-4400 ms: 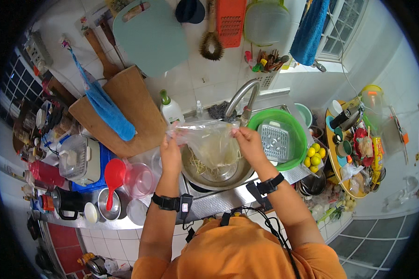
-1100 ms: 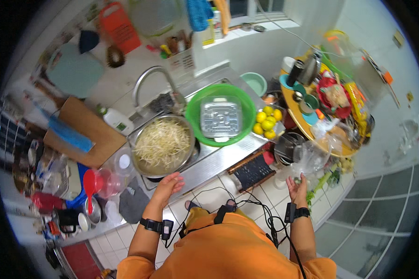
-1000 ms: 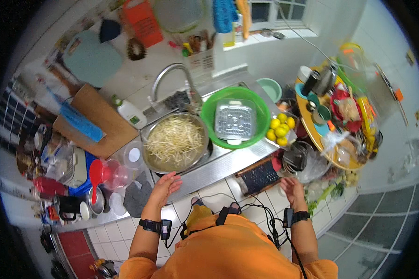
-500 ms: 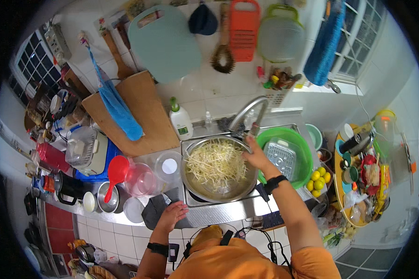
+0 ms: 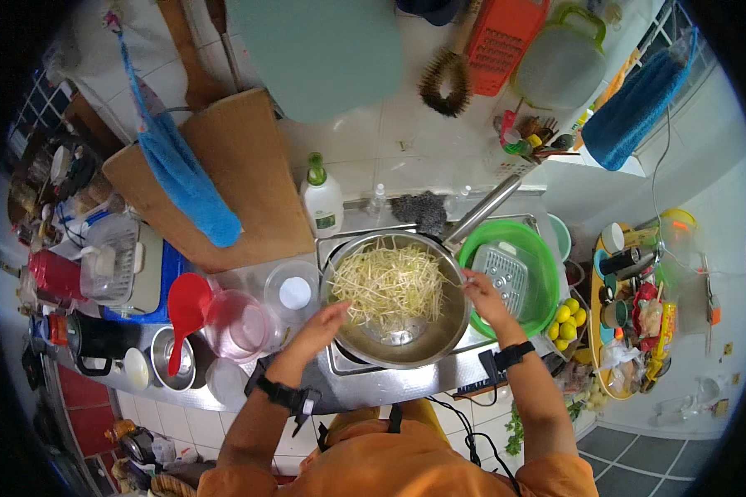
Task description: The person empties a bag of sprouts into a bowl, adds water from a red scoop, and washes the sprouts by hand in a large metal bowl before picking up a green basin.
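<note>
A wide steel basin (image 5: 427, 352) holds a heap of pale bean sprouts (image 5: 389, 286), with its bare bottom showing at the near side. My left hand (image 5: 325, 323) is at the near left of the rim, fingers closed over the edge. On the opposite side my right hand (image 5: 482, 291) grips the rim, its thumb and fingers partly hidden. A metal faucet (image 5: 493, 203) slants up and away to the right behind the basin. Close by on the right stands a green tub (image 5: 547, 290) with a pale perforated tray (image 5: 501, 277) inside.
Clear plastic bowls (image 5: 239, 323), a red scoop (image 5: 188, 300) and a small steel bowl (image 5: 174, 369) crowd the counter's left. Behind stand a white pump bottle (image 5: 323, 203) and a wooden board (image 5: 249, 182). Yellow fruit (image 5: 565, 319) sits at right.
My right hand has left the faucet area for the basin's right rim. My left hand has risen from below the counter edge to the left rim. The faucet has swung right.
</note>
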Tool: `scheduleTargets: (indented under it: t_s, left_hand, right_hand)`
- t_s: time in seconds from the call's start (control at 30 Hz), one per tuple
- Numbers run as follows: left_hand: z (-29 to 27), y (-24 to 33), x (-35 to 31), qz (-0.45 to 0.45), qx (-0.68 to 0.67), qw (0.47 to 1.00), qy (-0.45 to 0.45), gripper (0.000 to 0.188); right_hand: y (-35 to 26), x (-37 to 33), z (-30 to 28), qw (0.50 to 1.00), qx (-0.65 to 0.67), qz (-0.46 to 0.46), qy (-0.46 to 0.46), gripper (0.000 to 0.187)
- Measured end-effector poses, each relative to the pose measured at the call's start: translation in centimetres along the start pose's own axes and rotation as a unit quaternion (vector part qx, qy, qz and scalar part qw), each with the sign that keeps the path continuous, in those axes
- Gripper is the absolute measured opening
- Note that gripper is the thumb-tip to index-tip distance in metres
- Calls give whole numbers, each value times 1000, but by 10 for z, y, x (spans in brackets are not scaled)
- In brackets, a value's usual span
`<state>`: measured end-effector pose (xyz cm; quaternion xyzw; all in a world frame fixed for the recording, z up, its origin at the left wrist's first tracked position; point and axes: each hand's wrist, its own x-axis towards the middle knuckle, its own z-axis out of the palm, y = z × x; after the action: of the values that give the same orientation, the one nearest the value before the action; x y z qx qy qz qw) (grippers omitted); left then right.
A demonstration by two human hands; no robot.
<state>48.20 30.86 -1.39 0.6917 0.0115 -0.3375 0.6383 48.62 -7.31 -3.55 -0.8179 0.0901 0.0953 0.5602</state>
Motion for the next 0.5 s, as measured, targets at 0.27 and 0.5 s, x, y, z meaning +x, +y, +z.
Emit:
scheduleTargets:
  t_s: [0.27, 0.5]
  left_hand:
    - [-13, 34, 96, -138, -80, 986, -44, 74]
    - [23, 1, 89, -228, -154, 960, -49, 94]
  right_hand:
    - [-35, 20, 52, 937, 234, 222, -132, 68]
    - [-12, 39, 106, 959, 121, 185, -177, 49]
